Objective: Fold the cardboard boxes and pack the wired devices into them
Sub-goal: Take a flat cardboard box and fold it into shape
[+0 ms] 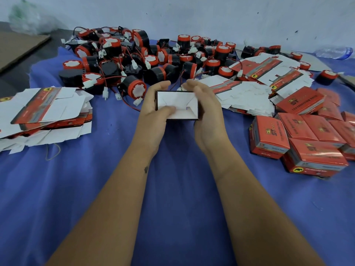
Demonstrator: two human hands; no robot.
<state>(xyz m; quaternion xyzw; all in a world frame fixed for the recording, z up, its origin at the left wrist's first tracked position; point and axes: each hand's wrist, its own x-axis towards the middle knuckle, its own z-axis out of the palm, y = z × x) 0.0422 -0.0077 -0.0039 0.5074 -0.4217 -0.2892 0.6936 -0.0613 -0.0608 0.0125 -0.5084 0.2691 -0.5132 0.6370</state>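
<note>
Both hands hold one small cardboard box [177,100] above the blue cloth, its white interlocked end flaps turned toward me. My left hand [156,110] grips its left side, the thumb pressing on the flaps. My right hand [206,110] wraps round its right side. Behind the box lies a big heap of black and red wired devices [134,60] with white connectors. Flat unfolded box blanks lie in a stack at the left [44,114] and another at the right [255,83].
Several closed red boxes [307,139] are piled at the right. A blue cloth [96,189] covers the surface. A brown cardboard sheet [17,47] and a plastic bag [28,18] lie far left, a plastic bottle [336,51] far right by the wall.
</note>
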